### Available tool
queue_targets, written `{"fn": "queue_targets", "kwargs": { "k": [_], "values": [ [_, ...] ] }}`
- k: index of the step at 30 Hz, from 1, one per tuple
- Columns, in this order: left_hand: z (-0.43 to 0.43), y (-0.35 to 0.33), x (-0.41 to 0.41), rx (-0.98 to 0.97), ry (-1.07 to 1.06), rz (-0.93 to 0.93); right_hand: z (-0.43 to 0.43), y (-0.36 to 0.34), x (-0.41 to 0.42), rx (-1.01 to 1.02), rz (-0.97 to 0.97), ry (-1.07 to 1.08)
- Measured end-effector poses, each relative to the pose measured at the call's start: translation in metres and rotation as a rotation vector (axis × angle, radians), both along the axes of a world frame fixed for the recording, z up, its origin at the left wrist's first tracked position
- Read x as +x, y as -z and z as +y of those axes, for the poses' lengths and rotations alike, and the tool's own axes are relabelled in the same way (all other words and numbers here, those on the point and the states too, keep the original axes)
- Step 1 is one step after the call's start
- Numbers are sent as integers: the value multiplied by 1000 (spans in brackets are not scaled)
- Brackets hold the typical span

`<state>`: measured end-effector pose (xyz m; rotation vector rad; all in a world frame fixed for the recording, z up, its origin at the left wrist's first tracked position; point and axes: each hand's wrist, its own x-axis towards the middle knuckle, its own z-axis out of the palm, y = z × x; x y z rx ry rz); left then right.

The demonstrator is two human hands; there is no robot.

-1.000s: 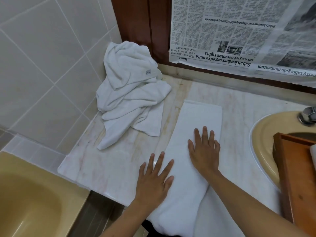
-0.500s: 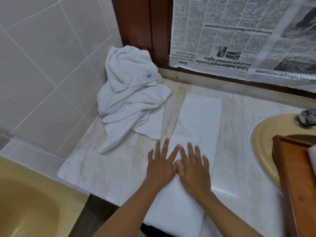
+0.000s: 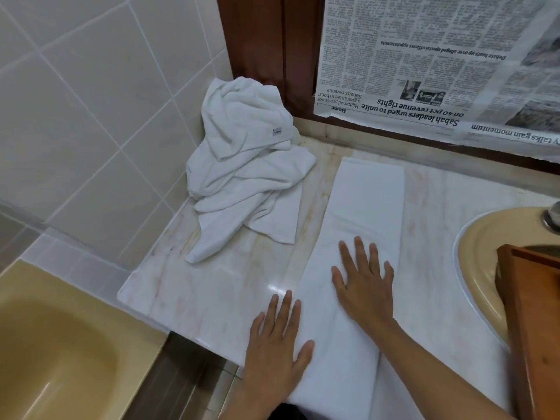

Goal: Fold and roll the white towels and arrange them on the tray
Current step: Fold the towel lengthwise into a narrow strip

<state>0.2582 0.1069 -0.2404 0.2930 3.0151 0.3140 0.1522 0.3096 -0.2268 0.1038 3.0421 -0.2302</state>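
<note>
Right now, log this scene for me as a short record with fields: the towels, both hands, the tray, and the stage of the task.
folded towel: long white strip, flat on the marble counter, near end past the front edge
crumpled towels: loose white pile in the far left corner, against the tiled wall
left hand: flat, fingers straight, at the strip's left edge
right hand: flat, fingers spread, pressing on the strip
tray: wooden, at the right over the sink, partly in view
stage: folded, not yet rolled
</note>
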Motion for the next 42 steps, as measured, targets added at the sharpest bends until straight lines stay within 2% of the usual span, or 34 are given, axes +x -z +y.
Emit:
{"fn": "queue_targets", "kwargs": {
  "k": [7,11,14,17,21,26,33,36,42],
  "values": [
    [6,-5,-22,-14,-15,-8,9,-3,-35,37,-27,-2],
    [7,-6,-48,-13,-22,-18,9,-13,-50,4,-147,11],
    [6,-9,-59,-25,-33,-29,-10,-18,-24,-66,-62,35],
    [7,-10,-58,-16,-65,-51,-24,-9,32,-125,10,-45],
    [15,-18,-39,108,-170,-75,-13,5,71,-73,16,31],
    [23,-30,-11,247,-297,-45,-11,4,76,-98,5,61],
    [17,-52,-12,461,-523,-280,-9,3,74,-112,-11,53],
    [14,-55,-15,477,-526,-366,-8,4,74,-122,4,52],
    [16,-59,-9,527,-457,-315,-6,6,74,-139,5,48]
  ]
}}
